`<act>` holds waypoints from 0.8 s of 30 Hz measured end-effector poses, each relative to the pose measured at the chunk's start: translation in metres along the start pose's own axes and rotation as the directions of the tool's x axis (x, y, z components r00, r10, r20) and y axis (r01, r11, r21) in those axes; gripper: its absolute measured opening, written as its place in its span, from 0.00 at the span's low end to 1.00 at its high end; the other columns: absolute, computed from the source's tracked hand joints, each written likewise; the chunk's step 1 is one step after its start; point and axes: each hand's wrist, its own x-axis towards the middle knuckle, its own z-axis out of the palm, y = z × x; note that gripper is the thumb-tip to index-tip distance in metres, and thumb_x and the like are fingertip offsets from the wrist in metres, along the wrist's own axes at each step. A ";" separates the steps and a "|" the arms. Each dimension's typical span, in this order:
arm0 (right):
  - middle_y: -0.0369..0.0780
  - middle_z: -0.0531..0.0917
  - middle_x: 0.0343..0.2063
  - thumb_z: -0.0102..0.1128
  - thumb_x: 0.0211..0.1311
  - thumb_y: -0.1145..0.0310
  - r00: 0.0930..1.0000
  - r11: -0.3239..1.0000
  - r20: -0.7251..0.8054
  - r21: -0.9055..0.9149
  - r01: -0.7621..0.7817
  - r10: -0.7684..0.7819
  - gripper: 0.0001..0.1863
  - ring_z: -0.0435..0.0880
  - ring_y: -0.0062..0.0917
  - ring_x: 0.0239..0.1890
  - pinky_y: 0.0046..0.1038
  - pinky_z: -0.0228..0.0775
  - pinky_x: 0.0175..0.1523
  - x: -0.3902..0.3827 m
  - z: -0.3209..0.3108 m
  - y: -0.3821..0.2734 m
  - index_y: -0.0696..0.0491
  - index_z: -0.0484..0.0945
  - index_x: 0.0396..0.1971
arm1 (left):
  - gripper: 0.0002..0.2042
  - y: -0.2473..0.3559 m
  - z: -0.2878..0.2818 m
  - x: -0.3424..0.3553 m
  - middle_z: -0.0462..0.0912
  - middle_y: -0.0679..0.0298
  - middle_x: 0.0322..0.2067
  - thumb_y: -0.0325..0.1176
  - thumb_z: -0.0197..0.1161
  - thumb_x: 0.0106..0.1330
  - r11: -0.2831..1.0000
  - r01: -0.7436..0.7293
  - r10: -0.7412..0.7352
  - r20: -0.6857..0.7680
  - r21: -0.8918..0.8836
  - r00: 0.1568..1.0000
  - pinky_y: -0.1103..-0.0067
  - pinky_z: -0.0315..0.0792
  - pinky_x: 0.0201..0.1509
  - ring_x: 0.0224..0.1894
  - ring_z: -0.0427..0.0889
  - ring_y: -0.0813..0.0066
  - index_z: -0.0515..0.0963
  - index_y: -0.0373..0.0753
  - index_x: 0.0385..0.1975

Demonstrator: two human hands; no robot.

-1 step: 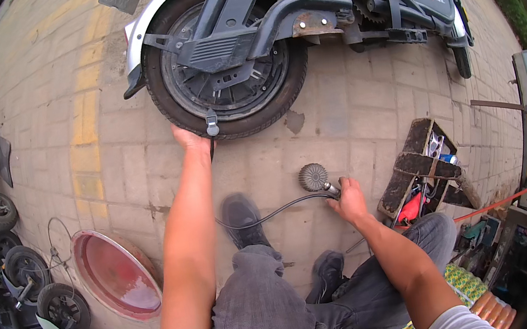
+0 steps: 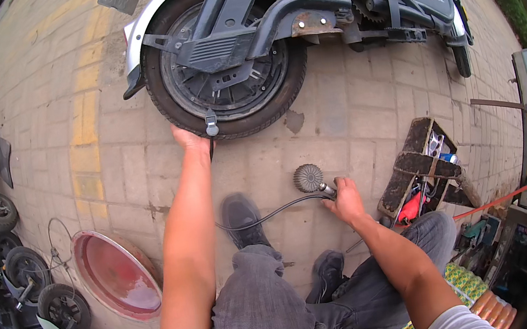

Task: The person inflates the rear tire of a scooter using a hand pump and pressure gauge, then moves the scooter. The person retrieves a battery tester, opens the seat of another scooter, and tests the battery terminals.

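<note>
Right hand (image 2: 346,201) grips gauge-topped tyre inflator (image 2: 309,178), left of toolbox (image 2: 425,166). Left hand (image 2: 189,139) at scooter rear tyre (image 2: 261,123), fingers hidden, grip unclear. Hose (image 2: 276,213) tug could dislodge air chuck (image 2: 212,125).

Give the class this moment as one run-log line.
left hand: at rear tire, partly hidden | right hand: holding tire inflator gauge | black hose: curving left from right hand | air chuck: at rear tire
</note>
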 end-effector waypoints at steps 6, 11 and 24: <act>0.47 0.78 0.40 0.73 0.46 0.65 0.992 0.994 0.080 -0.036 0.105 -0.102 0.23 0.76 0.42 0.48 0.39 0.73 0.51 -0.003 0.004 -0.028 0.58 0.76 0.41 | 0.32 0.003 0.002 -0.002 0.74 0.63 0.61 0.60 0.43 0.66 0.999 0.024 -0.024 -0.002 0.029 1.000 0.59 0.61 0.69 0.63 0.70 0.58 0.71 0.44 0.60; 0.47 0.78 0.39 0.73 0.46 0.65 0.984 0.990 0.111 0.023 0.136 -0.138 0.23 0.76 0.43 0.46 0.39 0.73 0.50 -0.007 -0.005 -0.034 0.59 0.76 0.41 | 0.32 0.003 -0.006 0.007 0.75 0.64 0.60 0.60 0.44 0.64 0.999 0.038 -0.038 -0.009 0.016 0.999 0.58 0.62 0.69 0.62 0.71 0.58 0.71 0.44 0.60; 0.53 0.75 0.45 0.67 0.47 0.60 0.992 0.984 0.007 0.129 0.123 -0.125 0.43 0.77 0.47 0.46 0.41 0.73 0.50 -0.013 -0.044 -0.051 0.64 0.62 0.62 | 0.48 0.039 0.010 -0.037 0.64 0.63 0.67 0.71 0.56 0.59 0.855 -0.048 0.072 -0.027 0.516 0.997 0.64 0.59 0.67 0.67 0.64 0.64 0.54 0.41 0.70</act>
